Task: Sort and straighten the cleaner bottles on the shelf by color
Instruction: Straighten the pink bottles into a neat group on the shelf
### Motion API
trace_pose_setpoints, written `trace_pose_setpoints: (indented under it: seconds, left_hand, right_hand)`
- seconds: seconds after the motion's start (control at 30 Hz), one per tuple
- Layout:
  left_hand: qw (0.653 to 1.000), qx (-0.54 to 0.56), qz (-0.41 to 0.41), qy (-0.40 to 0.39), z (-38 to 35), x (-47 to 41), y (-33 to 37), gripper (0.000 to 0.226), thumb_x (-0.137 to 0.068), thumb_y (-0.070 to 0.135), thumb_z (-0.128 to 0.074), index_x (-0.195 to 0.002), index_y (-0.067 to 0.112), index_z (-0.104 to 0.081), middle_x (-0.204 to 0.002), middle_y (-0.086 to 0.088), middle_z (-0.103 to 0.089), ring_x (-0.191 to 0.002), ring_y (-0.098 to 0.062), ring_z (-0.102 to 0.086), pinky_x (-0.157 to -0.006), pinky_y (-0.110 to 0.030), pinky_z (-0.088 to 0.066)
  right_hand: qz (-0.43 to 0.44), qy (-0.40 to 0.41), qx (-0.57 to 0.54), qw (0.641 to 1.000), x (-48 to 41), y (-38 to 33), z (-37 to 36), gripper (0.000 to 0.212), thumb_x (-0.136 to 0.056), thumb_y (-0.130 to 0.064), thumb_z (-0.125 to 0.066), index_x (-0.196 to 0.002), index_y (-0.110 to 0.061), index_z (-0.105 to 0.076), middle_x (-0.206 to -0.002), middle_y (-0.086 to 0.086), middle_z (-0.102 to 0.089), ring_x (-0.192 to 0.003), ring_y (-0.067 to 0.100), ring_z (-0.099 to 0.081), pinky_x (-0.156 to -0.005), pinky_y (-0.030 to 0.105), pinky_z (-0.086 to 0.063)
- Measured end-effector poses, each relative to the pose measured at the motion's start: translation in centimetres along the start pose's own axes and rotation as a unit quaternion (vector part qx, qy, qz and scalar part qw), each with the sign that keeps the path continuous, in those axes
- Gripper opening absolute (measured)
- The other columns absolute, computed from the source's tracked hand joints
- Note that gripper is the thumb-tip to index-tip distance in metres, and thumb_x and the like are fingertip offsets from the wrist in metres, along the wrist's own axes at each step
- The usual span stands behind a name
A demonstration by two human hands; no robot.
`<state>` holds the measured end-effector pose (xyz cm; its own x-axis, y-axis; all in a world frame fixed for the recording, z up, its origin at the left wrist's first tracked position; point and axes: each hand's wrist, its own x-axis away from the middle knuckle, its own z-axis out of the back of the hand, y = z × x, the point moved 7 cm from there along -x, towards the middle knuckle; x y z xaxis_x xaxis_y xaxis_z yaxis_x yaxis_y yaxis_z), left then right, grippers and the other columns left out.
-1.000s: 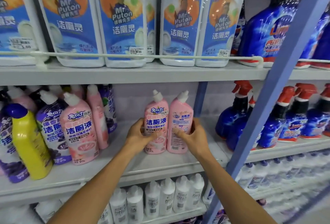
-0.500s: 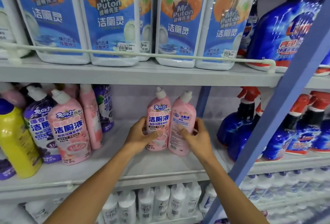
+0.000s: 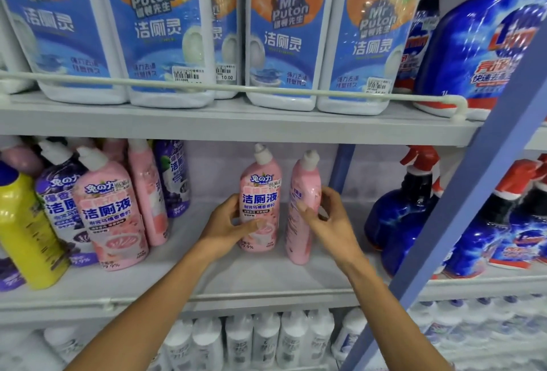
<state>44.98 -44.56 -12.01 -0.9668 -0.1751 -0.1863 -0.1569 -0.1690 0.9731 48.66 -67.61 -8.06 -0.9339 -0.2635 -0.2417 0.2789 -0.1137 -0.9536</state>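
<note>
Two pink cleaner bottles stand upright on the middle shelf point(image 3: 236, 279). My left hand point(image 3: 229, 224) grips the left pink bottle point(image 3: 262, 190), whose label faces me. My right hand point(image 3: 331, 219) holds the right pink bottle point(image 3: 305, 193), which shows its narrow side, fingers curled round it. A small gap separates the two bottles. Further left stand more pink bottles point(image 3: 109, 211), purple bottles point(image 3: 174, 175) and a yellow bottle point(image 3: 26, 228), mixed together.
Dark blue spray bottles with red triggers point(image 3: 411, 208) stand to the right, behind a blue upright post point(image 3: 461, 211). Large white-and-blue jugs point(image 3: 284, 33) sit on the upper shelf behind a white rail point(image 3: 266, 89). White bottles point(image 3: 266, 338) fill the lower shelf.
The right pink bottle has turned in my right hand from label-facing to its narrow side and moved slightly away from the left one. The camera has come closer.
</note>
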Motion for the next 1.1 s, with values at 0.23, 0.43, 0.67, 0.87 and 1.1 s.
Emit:
trace_pose_setpoints:
  seconds: [0.23, 0.43, 0.67, 0.87, 1.1]
  left_hand:
    - [1.0, 0.025, 0.005, 0.003, -0.2, 0.0, -0.3, 0.053, -0.078, 0.009, -0.084, -0.125, 0.015, -0.06, -0.115, 0.009, -0.075, -0.107, -0.008, -0.07, -0.079, -0.018, -0.056]
    - [1.0, 0.014, -0.008, -0.002, -0.2, -0.1, -0.3, 0.057, -0.077, 0.012, -0.085, -0.128, 0.014, -0.059, -0.12, 0.004, -0.074, -0.112, -0.012, -0.07, -0.092, -0.029, -0.057]
    - [1.0, 0.015, -0.008, -0.005, -0.2, -0.2, -0.6, 0.055, -0.078, 0.012, -0.084, -0.126, 0.017, -0.059, -0.119, 0.006, -0.074, -0.111, -0.011, -0.07, -0.089, -0.026, -0.057]
    - [1.0, -0.012, 0.008, 0.005, 0.0, -0.4, -1.6, 0.05, -0.077, 0.013, -0.087, -0.12, 0.017, -0.062, -0.113, 0.006, -0.076, -0.105, -0.011, -0.072, -0.091, -0.034, -0.058]
    - [0.993, -0.044, 0.037, 0.099, -1.1, -0.1, -3.8, 0.049, -0.067, 0.023, -0.094, -0.108, 0.03, -0.068, -0.1, 0.011, -0.077, -0.09, -0.009, -0.073, -0.071, -0.027, -0.06]
  right_hand:
    - [-0.009, -0.091, 0.002, 0.996, -0.8, 0.5, -0.4, 0.062, -0.082, -0.042, -0.076, -0.138, -0.025, -0.055, -0.131, -0.01, -0.067, -0.12, 0.005, -0.063, -0.102, 0.031, -0.054]
    - [0.013, 0.041, 0.026, 0.999, -0.6, 0.3, -1.4, 0.076, -0.066, -0.047, -0.089, -0.13, -0.031, -0.051, -0.12, -0.019, -0.061, -0.099, -0.016, -0.061, -0.072, 0.006, -0.051]
    - [0.007, 0.066, 0.07, 0.995, -0.7, 2.0, -0.3, 0.075, -0.051, -0.052, -0.098, -0.11, -0.034, -0.057, -0.101, -0.011, -0.073, -0.091, 0.004, -0.072, -0.076, 0.028, -0.062]
    - [0.02, 0.127, 0.103, 0.986, -0.2, 3.3, 0.2, 0.077, -0.054, -0.06, -0.093, -0.114, -0.037, -0.051, -0.107, -0.009, -0.066, -0.093, 0.004, -0.067, -0.074, 0.025, -0.058]
    - [-0.019, 0.046, 0.115, 0.992, 0.3, 6.5, 1.6, 0.057, -0.071, -0.033, -0.092, -0.117, -0.02, -0.061, -0.107, -0.009, -0.074, -0.091, -0.002, -0.071, -0.071, 0.012, -0.055]
